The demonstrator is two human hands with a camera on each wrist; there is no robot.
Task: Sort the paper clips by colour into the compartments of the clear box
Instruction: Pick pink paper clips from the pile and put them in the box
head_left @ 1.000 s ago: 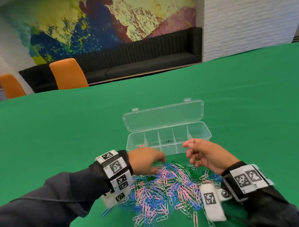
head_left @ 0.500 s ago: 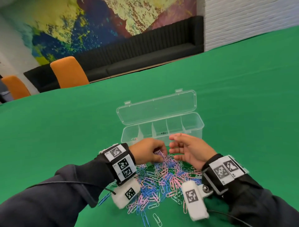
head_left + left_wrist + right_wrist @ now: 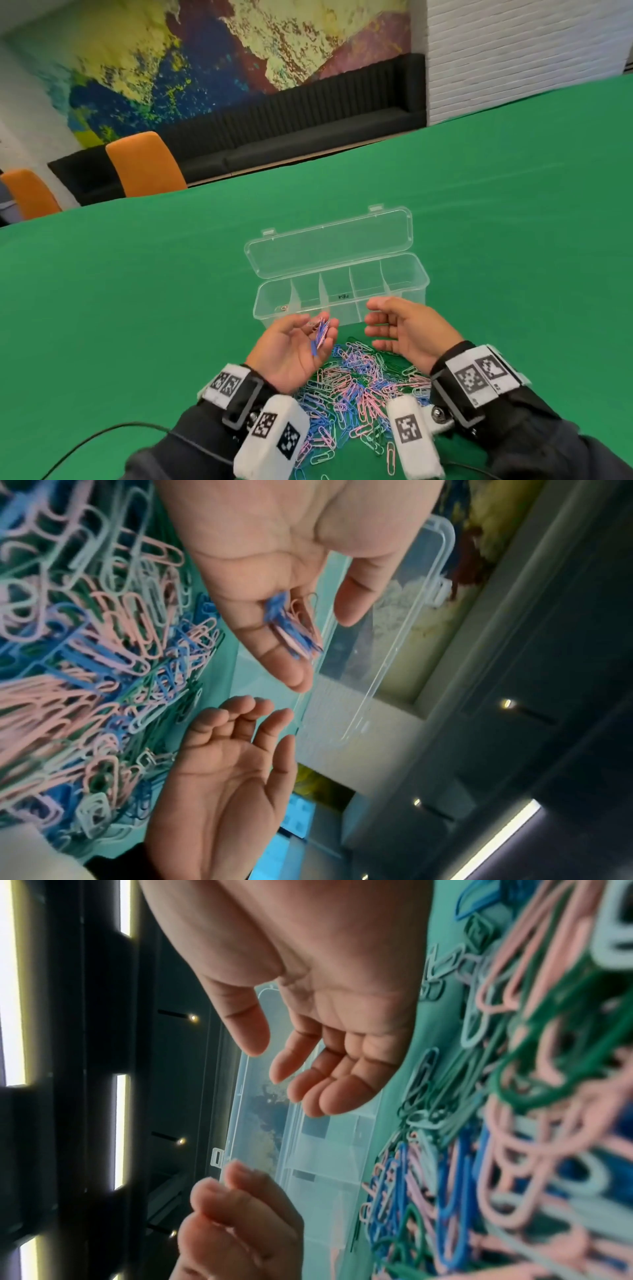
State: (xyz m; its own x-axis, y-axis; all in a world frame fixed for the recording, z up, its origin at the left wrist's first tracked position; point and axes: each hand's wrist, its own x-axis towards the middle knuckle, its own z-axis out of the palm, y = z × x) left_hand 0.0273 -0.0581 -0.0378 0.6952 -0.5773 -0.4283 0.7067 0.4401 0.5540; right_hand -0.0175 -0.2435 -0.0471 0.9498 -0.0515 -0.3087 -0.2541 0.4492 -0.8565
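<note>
A heap of pink, blue, green and pale paper clips [image 3: 359,387] lies on the green table, just in front of the clear box [image 3: 409,274]. The box has its lid open and several compartments. One pinkish clip [image 3: 284,308] sits in the leftmost compartment. My left hand [image 3: 318,329] is held palm up above the heap's left edge. A small bunch of blue and pink clips [image 3: 321,334] rests on its nearly straight fingers [image 3: 291,669], with the thumb apart. My right hand [image 3: 380,325] hovers opposite with fingers relaxed and holds nothing [image 3: 325,1056].
Two orange chairs [image 3: 144,164] and a black bench [image 3: 308,137] stand beyond the table's far edge. A thin black cable [image 3: 102,435] runs over the cloth at lower left. A few stray clips [image 3: 390,459] lie near the front edge.
My left hand has risen from the heap and turned palm up with a bunch of clips on its fingers. The right hand has drawn away to the right.
</note>
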